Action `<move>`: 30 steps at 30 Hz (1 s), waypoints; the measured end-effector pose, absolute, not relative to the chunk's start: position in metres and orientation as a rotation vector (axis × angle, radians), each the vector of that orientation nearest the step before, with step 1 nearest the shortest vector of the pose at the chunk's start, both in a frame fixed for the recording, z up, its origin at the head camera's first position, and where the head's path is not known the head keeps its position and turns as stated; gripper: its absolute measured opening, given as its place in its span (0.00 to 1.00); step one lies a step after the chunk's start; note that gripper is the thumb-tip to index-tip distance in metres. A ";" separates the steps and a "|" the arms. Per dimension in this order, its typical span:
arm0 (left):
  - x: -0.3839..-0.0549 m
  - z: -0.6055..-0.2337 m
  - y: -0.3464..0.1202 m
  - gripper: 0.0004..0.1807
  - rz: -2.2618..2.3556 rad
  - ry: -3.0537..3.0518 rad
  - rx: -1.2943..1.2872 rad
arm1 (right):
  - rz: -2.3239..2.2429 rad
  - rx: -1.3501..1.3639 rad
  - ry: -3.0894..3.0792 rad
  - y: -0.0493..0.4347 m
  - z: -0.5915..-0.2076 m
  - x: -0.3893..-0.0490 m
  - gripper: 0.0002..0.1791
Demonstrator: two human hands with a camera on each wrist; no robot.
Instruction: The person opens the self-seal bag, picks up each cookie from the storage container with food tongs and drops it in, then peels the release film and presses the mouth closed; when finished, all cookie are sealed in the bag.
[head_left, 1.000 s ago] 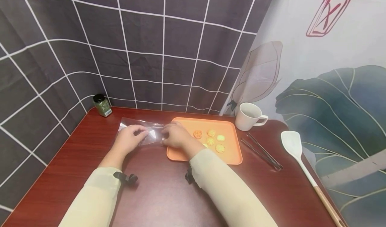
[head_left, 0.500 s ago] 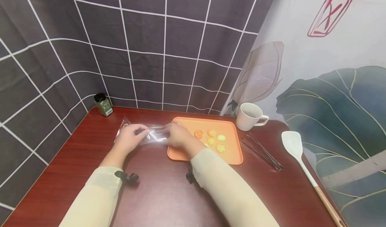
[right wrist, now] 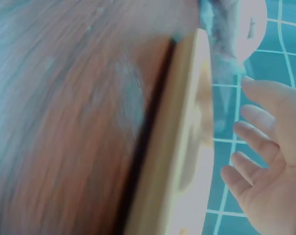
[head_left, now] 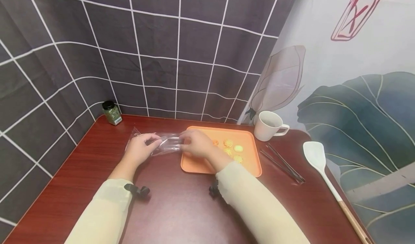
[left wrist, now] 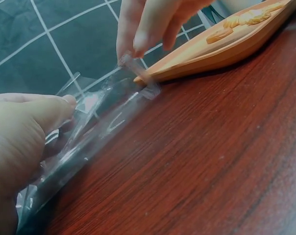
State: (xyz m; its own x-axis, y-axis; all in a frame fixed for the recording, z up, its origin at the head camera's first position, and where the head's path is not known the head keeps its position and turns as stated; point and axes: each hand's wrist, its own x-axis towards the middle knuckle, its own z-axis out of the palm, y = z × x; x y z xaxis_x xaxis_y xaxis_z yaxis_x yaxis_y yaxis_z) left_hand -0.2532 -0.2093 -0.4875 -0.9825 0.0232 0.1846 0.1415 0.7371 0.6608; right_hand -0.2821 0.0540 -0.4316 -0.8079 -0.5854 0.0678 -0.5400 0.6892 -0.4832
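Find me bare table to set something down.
Bare: the table between the left sleeve and right sleeve; left of the left hand, in front of the jar; between right sleeve and spatula. Crowded: around the bag, tray and right hand, and beside the mug and tongs.

In the head view, the left hand hides part of the clear plastic, the right hand some of the orange tray. Marks on the jar at left are unreadably small. At left in the right-wrist view, the surface is blurred.
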 end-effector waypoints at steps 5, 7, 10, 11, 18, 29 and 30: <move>-0.251 -0.486 -0.207 0.17 -1.109 -2.766 -0.132 | -0.888 -0.875 2.802 0.084 -0.422 -0.266 0.25; -0.251 -0.486 -0.206 0.17 -1.110 -2.766 -0.123 | -0.928 -0.867 2.818 0.098 -0.421 -0.258 0.25; -0.250 -0.486 -0.205 0.18 -1.121 -2.758 -0.115 | -0.986 -0.864 2.850 0.120 -0.422 -0.245 0.25; -0.250 -0.485 -0.205 0.18 -1.122 -2.754 -0.117 | -0.992 -0.865 2.866 0.127 -0.422 -0.241 0.25; -0.250 -0.484 -0.206 0.19 -1.131 -2.734 -0.130 | -1.049 -0.842 2.966 0.183 -0.422 -0.218 0.23; -0.251 -0.486 -0.206 0.18 -1.144 -2.675 -0.163 | -1.045 -0.513 3.117 0.275 -0.418 -0.191 0.24; -0.251 -0.486 -0.205 0.17 -1.143 -2.666 -0.166 | -1.063 -0.478 3.109 0.282 -0.419 -0.189 0.23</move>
